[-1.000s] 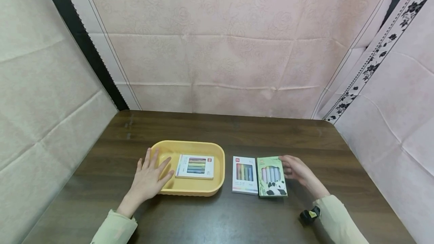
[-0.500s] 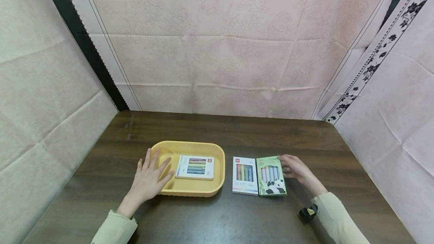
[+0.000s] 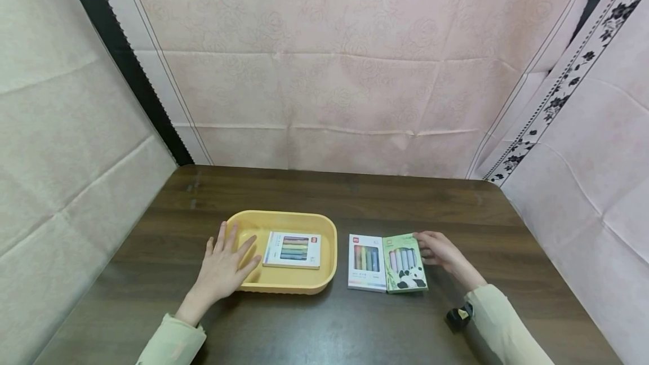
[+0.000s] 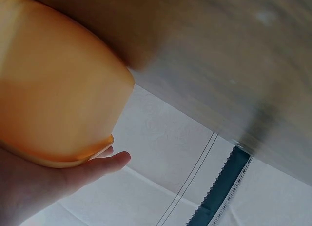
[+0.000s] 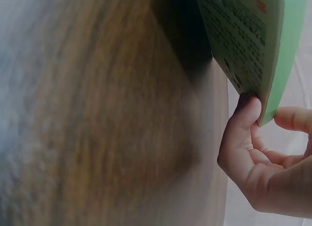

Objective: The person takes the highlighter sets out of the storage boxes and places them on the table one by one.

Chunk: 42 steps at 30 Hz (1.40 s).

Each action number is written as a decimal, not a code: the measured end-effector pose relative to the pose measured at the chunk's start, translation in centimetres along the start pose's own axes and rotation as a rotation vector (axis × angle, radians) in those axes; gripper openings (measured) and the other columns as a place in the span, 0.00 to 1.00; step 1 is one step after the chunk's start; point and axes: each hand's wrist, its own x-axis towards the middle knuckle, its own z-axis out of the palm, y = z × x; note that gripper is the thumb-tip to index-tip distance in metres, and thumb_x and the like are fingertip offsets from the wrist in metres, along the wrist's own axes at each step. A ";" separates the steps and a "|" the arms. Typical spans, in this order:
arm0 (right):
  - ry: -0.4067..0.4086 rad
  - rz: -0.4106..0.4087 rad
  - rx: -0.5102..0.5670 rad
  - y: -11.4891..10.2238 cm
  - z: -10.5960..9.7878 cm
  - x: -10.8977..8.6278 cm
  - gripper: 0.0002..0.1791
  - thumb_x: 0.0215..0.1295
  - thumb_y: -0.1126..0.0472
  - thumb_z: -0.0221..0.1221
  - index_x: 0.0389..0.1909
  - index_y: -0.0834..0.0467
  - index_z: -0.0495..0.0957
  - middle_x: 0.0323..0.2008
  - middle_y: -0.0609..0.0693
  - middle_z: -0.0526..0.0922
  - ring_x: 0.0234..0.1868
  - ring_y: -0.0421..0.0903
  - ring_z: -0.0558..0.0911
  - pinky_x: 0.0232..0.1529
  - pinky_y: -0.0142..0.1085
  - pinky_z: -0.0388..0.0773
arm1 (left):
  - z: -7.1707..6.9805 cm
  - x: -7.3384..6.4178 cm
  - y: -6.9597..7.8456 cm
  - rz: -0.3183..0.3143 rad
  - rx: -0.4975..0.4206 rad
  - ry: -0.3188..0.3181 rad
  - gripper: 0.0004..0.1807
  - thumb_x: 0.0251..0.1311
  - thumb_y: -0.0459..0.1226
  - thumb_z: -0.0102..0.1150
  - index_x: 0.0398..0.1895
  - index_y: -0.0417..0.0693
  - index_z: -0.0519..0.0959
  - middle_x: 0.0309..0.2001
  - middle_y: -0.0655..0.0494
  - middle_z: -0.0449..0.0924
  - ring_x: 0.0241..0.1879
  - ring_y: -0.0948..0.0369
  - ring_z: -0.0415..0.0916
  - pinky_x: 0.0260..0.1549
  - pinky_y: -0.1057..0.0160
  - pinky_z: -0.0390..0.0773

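Note:
My left hand (image 3: 221,268) lies with spread, straight fingers over the left rim of a yellow tray (image 3: 243,216). In the left wrist view, the tray's outer wall (image 4: 63,84) hides most of that hand. A white flat box picturing coloured sticks (image 3: 292,250) lies inside the tray. My right hand (image 3: 442,253) pinches the upper right edge of a green panda box (image 3: 406,262) between thumb and finger. In the right wrist view, the green box (image 5: 248,45) is tilted, its printed underside showing above the table. A second white box (image 3: 367,262) adjoins it on the left.
All of this stands on a dark wooden table (image 3: 304,331). Pale cloth (image 3: 329,72) hangs behind the table and on both sides. A black device (image 3: 458,317) is worn at the right wrist.
My right hand has shifted slightly left, carrying the green box closer to the white box beside it. The left hand and the tray stay in place.

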 end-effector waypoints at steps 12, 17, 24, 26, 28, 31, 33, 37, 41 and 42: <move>0.002 0.015 -0.033 -0.3 -0.3 -0.1 0.28 0.67 0.53 0.44 0.56 0.74 0.59 0.31 0.46 0.79 0.30 0.37 0.80 0.33 0.32 0.78 | 0.1 0.1 0.0 0.004 0.013 0.003 0.32 0.61 0.59 0.38 0.62 0.53 0.66 0.69 0.36 0.44 0.69 0.40 0.32 0.58 0.33 0.45; -0.019 0.012 -0.030 -0.5 -0.5 -0.3 0.28 0.67 0.56 0.43 0.56 0.77 0.58 0.29 0.45 0.80 0.30 0.37 0.80 0.34 0.32 0.79 | 0.1 0.1 0.0 0.004 0.016 0.008 0.32 0.60 0.59 0.39 0.62 0.53 0.67 0.69 0.36 0.45 0.69 0.39 0.34 0.58 0.33 0.45; -0.014 0.015 -0.058 -0.9 -0.4 -0.7 0.28 0.67 0.57 0.44 0.57 0.78 0.58 0.33 0.51 0.81 0.30 0.38 0.80 0.36 0.35 0.80 | 0.0 0.0 0.0 0.001 0.015 0.008 0.32 0.60 0.59 0.39 0.62 0.53 0.67 0.69 0.36 0.45 0.69 0.39 0.34 0.58 0.33 0.45; -0.011 0.018 -0.064 -0.9 -0.4 -0.8 0.28 0.67 0.58 0.44 0.57 0.79 0.57 0.34 0.53 0.81 0.30 0.38 0.80 0.36 0.35 0.80 | 0.0 0.0 0.0 0.002 0.010 0.013 0.32 0.60 0.59 0.39 0.61 0.53 0.67 0.69 0.36 0.45 0.69 0.39 0.34 0.58 0.33 0.45; -0.010 0.019 -0.072 -0.9 -0.5 -0.8 0.29 0.67 0.57 0.44 0.57 0.79 0.57 0.35 0.53 0.81 0.30 0.38 0.80 0.36 0.35 0.80 | 0.1 -0.1 0.1 0.002 0.001 0.021 0.32 0.60 0.59 0.39 0.61 0.52 0.68 0.69 0.36 0.46 0.69 0.39 0.35 0.58 0.33 0.45; -0.007 0.019 -0.079 -0.7 -0.6 -0.8 0.28 0.67 0.57 0.44 0.57 0.79 0.58 0.36 0.54 0.81 0.31 0.38 0.81 0.37 0.36 0.80 | 0.1 -0.1 0.0 0.003 -0.018 0.030 0.32 0.60 0.59 0.40 0.60 0.51 0.68 0.68 0.35 0.47 0.69 0.39 0.34 0.58 0.33 0.44; -0.006 0.019 -0.089 -0.6 -0.6 -0.7 0.28 0.67 0.58 0.44 0.56 0.78 0.59 0.36 0.54 0.81 0.31 0.38 0.81 0.37 0.36 0.80 | 0.1 -0.1 0.1 0.002 -0.018 0.029 0.32 0.60 0.59 0.40 0.61 0.51 0.68 0.68 0.35 0.47 0.69 0.39 0.34 0.58 0.33 0.44; -0.005 0.021 -0.100 -0.5 -0.7 -0.6 0.27 0.67 0.58 0.43 0.56 0.78 0.60 0.36 0.54 0.82 0.32 0.38 0.81 0.38 0.37 0.80 | 0.0 -0.1 0.1 0.003 0.002 0.020 0.32 0.60 0.59 0.39 0.61 0.52 0.68 0.69 0.35 0.46 0.69 0.39 0.35 0.58 0.33 0.44; 0.001 0.029 -0.116 -0.4 -0.8 -0.7 0.27 0.67 0.58 0.42 0.56 0.78 0.60 0.36 0.55 0.81 0.32 0.38 0.81 0.38 0.37 0.80 | 0.0 0.0 0.0 0.001 0.022 0.007 0.32 0.60 0.59 0.39 0.61 0.52 0.67 0.69 0.36 0.45 0.68 0.39 0.35 0.58 0.33 0.45; 0.004 0.033 -0.122 -0.4 -0.8 -0.7 0.27 0.67 0.58 0.42 0.56 0.78 0.60 0.37 0.55 0.81 0.32 0.38 0.81 0.37 0.37 0.80 | 0.0 0.0 0.0 -0.001 0.024 0.003 0.31 0.60 0.59 0.39 0.62 0.53 0.67 0.69 0.36 0.45 0.69 0.39 0.35 0.58 0.33 0.44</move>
